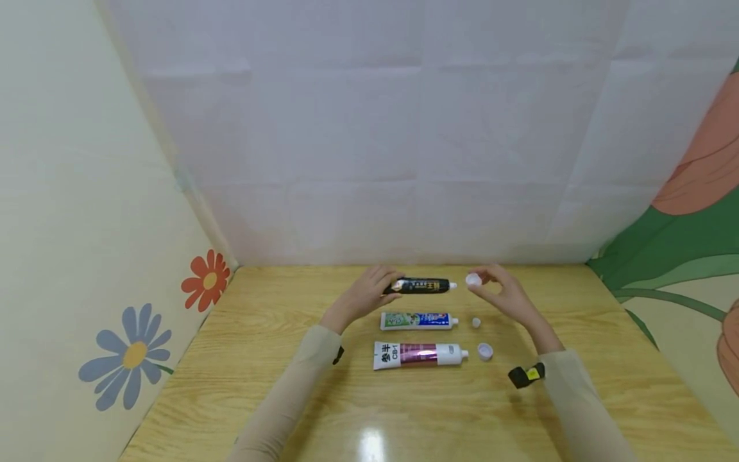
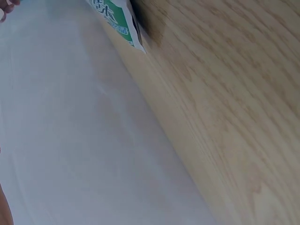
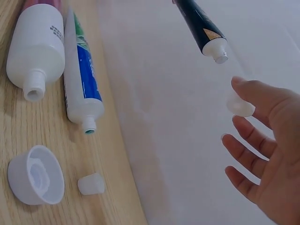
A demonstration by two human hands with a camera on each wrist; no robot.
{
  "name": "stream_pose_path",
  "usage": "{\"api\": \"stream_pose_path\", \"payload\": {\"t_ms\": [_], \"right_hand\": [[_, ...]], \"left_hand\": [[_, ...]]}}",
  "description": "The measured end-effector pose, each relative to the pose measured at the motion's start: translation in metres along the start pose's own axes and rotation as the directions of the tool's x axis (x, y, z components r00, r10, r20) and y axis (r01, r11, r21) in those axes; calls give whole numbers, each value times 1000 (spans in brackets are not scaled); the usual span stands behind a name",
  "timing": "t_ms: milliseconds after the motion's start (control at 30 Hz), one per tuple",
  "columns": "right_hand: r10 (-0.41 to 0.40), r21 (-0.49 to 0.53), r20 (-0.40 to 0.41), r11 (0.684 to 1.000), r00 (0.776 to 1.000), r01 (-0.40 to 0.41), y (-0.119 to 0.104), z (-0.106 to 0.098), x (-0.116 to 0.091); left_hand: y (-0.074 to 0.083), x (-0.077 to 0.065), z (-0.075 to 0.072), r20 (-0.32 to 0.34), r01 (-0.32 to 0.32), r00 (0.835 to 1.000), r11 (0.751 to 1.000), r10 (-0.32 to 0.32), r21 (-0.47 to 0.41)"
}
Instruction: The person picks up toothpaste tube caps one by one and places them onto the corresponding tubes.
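My left hand (image 1: 367,294) grips a black toothpaste tube (image 1: 424,285) by its tail, above the far part of the table. Its bare white nozzle (image 3: 216,50) points toward my right hand (image 1: 507,295). Between thumb and index finger my right hand pinches a white cap (image 3: 241,107), a short gap from the nozzle; the other fingers are loosely bent. Nearer to me lie a green and blue toothpaste tube (image 1: 417,321) and a larger white and maroon toothpaste tube (image 1: 420,354), both uncapped. The left wrist view catches only a sliver of my left hand (image 2: 4,211).
Right of the lying tubes, a small white cap (image 1: 476,323) and a wider white cap (image 1: 485,351) rest on the wooden table (image 1: 260,385). A white sheet (image 1: 346,160) hangs behind the table. Flower-patterned walls (image 1: 52,256) stand at both sides.
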State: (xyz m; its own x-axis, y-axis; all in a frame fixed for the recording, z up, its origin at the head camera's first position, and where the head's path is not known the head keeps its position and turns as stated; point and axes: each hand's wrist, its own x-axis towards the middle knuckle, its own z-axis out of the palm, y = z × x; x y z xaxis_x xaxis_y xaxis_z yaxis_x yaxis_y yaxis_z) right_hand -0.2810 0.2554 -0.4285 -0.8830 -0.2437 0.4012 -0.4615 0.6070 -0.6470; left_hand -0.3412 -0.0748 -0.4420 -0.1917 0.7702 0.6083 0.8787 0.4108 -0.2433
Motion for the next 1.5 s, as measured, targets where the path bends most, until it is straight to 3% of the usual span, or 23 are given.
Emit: {"api": "stream_pose_path", "payload": {"t_ms": [300,533,600,867,1100,1500], "right_hand": [[-17,23,12,1000,1000,17,-5,-6,-1],[-2,29,54,1000,999,0,-44,-17,-6],[-8,23,58,1000,998,7,-45,-17,-5],[-5,32,43,999,999,4,-15,-9,1],[45,78,15,996,999,-46,-20,-11,0],[47,110,-19,993,999,-44,-25,-13,-1]], "left_hand": [[2,4,-5,-85,-16,996,1000,16,-4],[2,3,-6,-102,-8,995,1000,7,-6],[2,3,-7,-104,-3,995,1000,3,-3],[3,5,-13,-134,3,991,1000,-5,-16],[9,11,-23,-172,13,985,1000,-17,-27],[15,12,-31,-223,43,973,997,-55,-61]]}}
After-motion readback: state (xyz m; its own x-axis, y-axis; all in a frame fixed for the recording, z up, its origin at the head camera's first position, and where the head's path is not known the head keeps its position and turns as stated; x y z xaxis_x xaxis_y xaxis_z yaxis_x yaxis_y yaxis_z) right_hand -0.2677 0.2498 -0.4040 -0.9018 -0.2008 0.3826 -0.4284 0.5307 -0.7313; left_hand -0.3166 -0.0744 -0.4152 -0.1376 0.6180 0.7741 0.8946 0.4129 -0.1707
